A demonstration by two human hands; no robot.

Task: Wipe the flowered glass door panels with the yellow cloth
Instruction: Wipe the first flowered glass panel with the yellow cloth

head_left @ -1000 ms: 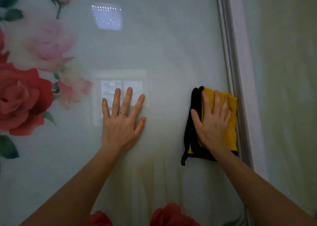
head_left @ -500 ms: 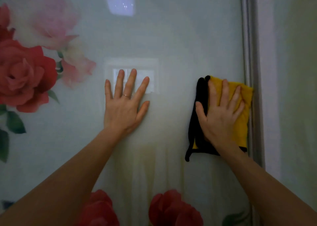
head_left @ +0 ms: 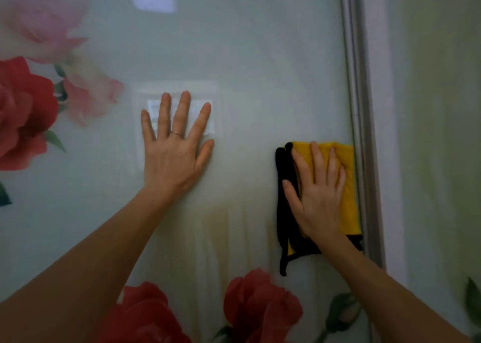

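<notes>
Glass door panel [head_left: 247, 56]: pale; roses [head_left: 23, 113] blurred, cut off at the edges.
Left hand [head_left: 174, 157]: flat, fingers spread, stays on the glass.
Right hand [head_left: 317, 194]: flat, pressing yellow cloth [head_left: 351, 199]; slid lower, beside door frame [head_left: 356, 82].
Cloth: middle hidden under palm.

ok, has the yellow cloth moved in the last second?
Yes. Under the right hand, the yellow cloth slid down beside the door frame: its top was level with the small pink rose; now its lower end reaches the lower red rose.
</notes>
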